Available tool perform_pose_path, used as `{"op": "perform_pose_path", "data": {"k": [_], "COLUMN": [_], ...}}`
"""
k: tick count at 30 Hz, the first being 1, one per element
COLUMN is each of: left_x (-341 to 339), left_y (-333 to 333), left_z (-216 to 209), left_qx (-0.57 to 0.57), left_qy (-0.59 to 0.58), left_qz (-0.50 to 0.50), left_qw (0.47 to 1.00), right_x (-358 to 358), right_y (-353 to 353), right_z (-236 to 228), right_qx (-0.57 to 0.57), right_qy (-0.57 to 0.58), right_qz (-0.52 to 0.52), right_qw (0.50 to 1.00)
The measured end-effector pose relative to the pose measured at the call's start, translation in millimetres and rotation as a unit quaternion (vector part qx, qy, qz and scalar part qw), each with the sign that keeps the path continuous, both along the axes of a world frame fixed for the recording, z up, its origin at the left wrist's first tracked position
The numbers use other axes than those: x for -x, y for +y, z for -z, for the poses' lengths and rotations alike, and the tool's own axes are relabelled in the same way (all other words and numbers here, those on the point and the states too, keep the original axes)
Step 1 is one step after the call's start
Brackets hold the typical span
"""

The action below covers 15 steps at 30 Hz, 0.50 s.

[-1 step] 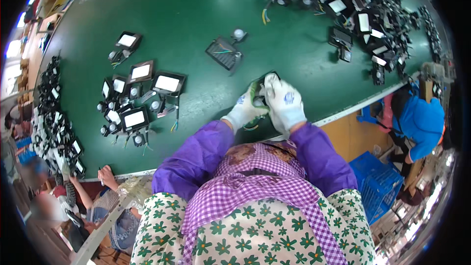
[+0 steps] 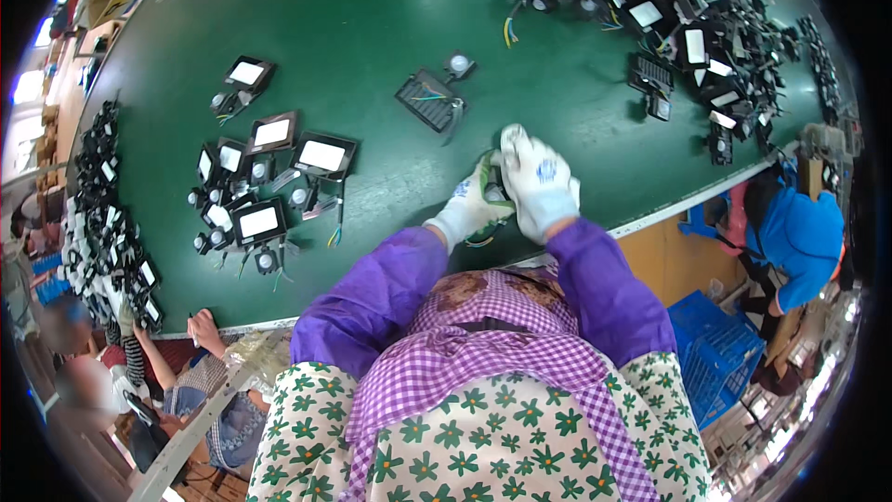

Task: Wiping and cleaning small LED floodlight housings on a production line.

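The left hand (image 2: 471, 202) has its gloved fingers curled tight on a lamp (image 2: 495, 193). The right hand (image 2: 538, 178) has its fingers bunched together over the lamp's top; I can't tell if they pinch it. The lamp is between both hands, just above the table edge, with thin wires (image 2: 480, 243) poking out at seven o'clock. It looks hard and stiff, and likely light enough for one hand. Its flat front may be slippery and could crack, so hold the black rim, not the wires. The gloves hide most of it. More lamps (image 2: 261, 170) lie at nine o'clock, a loose lamp (image 2: 430, 105) at eleven. The heap (image 2: 697, 46) at two is too jumbled to count.
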<state>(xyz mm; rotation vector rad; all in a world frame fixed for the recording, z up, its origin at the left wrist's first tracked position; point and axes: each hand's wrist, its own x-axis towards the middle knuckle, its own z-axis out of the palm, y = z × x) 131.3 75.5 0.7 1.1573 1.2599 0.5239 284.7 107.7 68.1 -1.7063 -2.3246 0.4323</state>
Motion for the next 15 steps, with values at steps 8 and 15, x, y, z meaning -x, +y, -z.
{"op": "perform_pose_path", "data": {"k": [8, 15], "left_x": [6.5, 67.5], "left_y": [-6.6, -14.2], "left_z": [-9.3, -40.9], "left_qx": [0.002, 0.014], "left_qy": [0.021, 0.019], "left_qz": [-0.022, -0.016], "left_qw": [1.000, 1.000], "right_x": [20.4, -40.7], "right_y": [13.0, 16.8], "right_z": [17.0, 38.1], "right_qx": [0.083, 0.081], "right_qy": [0.020, 0.086], "right_qz": [-0.039, 0.201], "right_qw": [0.996, 0.972]}}
